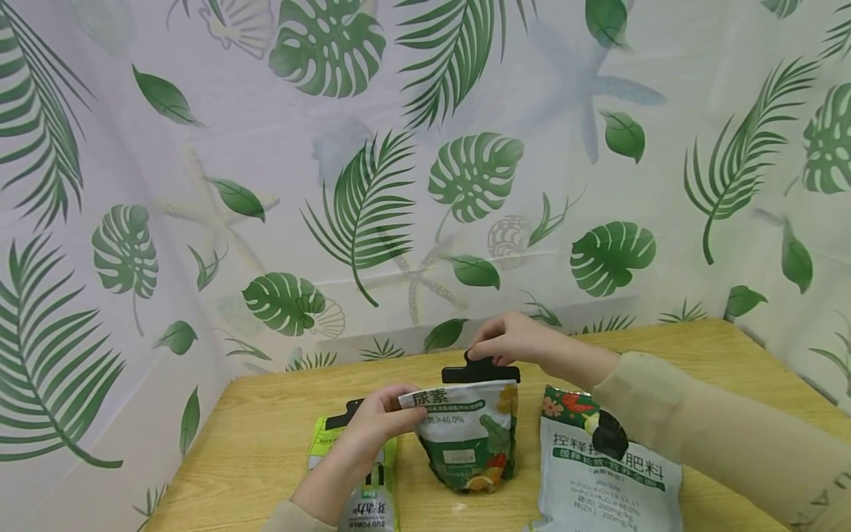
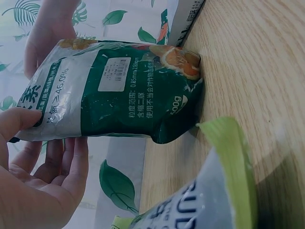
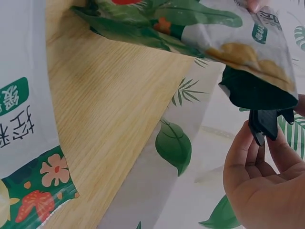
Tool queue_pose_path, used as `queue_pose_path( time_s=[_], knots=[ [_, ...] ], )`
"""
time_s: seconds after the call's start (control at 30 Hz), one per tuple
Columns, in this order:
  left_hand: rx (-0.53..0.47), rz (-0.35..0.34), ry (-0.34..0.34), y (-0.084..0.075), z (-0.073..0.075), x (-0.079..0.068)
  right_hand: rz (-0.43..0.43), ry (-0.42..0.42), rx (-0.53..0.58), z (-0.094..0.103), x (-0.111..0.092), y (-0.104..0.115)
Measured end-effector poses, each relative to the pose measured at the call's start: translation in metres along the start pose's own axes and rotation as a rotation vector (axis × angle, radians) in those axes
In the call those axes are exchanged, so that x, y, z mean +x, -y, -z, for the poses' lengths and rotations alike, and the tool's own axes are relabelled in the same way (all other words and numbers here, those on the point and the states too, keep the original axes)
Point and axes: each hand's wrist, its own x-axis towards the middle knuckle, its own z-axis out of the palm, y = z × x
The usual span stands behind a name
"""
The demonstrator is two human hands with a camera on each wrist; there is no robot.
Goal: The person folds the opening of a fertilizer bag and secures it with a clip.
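Observation:
A white and green urea fertilizer bag (image 1: 459, 443) stands on the table. My left hand (image 1: 362, 432) pinches its upper left corner, thumb on the printed front and fingers behind, as the left wrist view shows. My right hand (image 1: 508, 343) holds a black bag clip (image 1: 480, 375) at the bag's top edge. From the right wrist view, the bag's mouth (image 3: 257, 90) gapes with a dark inside, and the clip (image 3: 264, 123) sits between thumb and fingers right at that edge. Whether the clip's jaws grip the film cannot be told.
Left of the urea bag lies a lime green bag (image 1: 319, 447) with a black clip (image 1: 342, 415) at its top, partly behind my left forearm. A grey-white fertilizer bag (image 1: 565, 480) is on the right, under my right sleeve. A leaf-printed cloth (image 1: 412, 222) hangs behind the wooden table (image 1: 266, 414).

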Motion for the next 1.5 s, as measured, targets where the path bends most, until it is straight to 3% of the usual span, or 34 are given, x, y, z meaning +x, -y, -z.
queue_pose_path(
  time_s=[0.93,1.2,1.5],
  knots=[
    [0.0,-0.007,0.005,0.001,0.0,0.001,0.15,0.102,-0.107,0.001,-0.008,0.014],
    [0.007,-0.015,0.008,0.001,0.001,0.001,0.257,0.123,-0.16,0.005,-0.008,0.017],
    [0.014,-0.015,-0.003,0.0,-0.001,0.0,0.39,0.074,-0.262,0.006,-0.009,0.022]
  ],
)
